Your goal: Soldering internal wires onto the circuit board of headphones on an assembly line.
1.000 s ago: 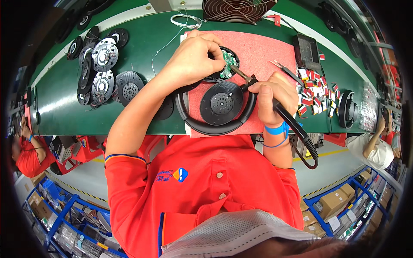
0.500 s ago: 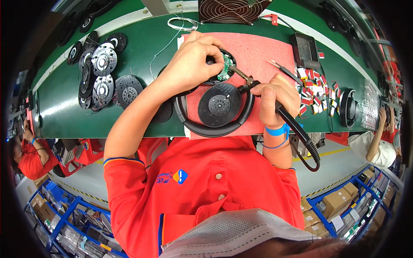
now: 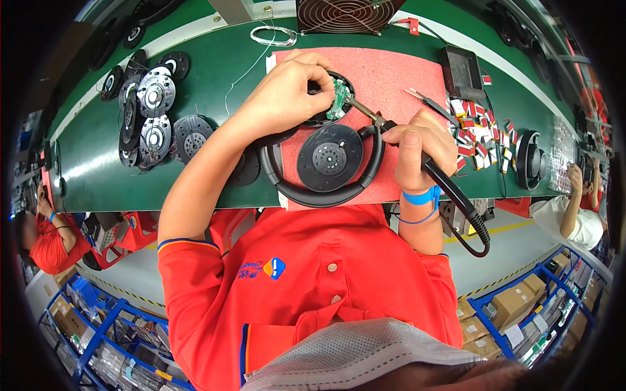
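Observation:
A pair of black headphones lies on the pink foam mat, its curved headband towards me. One round speaker disc faces up inside the band. The far ear cup is uncovered and shows a green circuit board. My left hand bends over that cup, thumb and fingertips pinched at the board's left edge; whatever they hold is hidden. My right hand grips a soldering iron by its black handle, with the metal tip at the board's right side.
Tweezers lie on the mat's right edge, beside a black tray and a heap of small battery packs. Several speaker discs are piled at left. A fan and coiled wire sit at the back.
The headphones and my left hand have shifted slightly left in view. The iron's tip stays at the board, and both hands keep their grip.

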The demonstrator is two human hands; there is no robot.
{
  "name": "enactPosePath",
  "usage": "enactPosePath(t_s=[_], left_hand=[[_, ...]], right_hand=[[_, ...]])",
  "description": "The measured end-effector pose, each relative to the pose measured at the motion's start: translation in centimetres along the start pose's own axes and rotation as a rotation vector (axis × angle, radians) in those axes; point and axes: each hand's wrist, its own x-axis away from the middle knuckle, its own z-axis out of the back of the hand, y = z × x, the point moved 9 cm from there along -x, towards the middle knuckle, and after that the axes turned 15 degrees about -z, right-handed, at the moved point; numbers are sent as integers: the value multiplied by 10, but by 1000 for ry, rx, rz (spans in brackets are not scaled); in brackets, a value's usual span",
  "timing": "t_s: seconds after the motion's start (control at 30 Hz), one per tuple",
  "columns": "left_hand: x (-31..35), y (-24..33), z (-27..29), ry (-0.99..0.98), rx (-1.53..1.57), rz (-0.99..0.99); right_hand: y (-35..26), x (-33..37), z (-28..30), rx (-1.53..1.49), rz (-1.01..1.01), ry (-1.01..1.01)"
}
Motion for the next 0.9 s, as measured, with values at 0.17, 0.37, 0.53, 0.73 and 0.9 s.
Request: enactPosePath(t_s=[0.17, 0.37, 0.53, 0.73, 0.9], left_hand=[[1, -2, 0, -7, 7, 37], [0, -1, 0, -28, -18, 34], [-3, 2, -1, -46, -38, 22], [-5, 3, -2, -58, -60, 33], [-5, 2, -4, -65, -62, 48]], right_hand=[[-1, 0, -9, 34, 10, -56], [-2, -2, -16, 65, -12, -98], [-1, -2, -17, 70, -7, -107], [-1, -2, -19, 71, 0, -124], [-2, -2, -18, 69, 13, -117]])
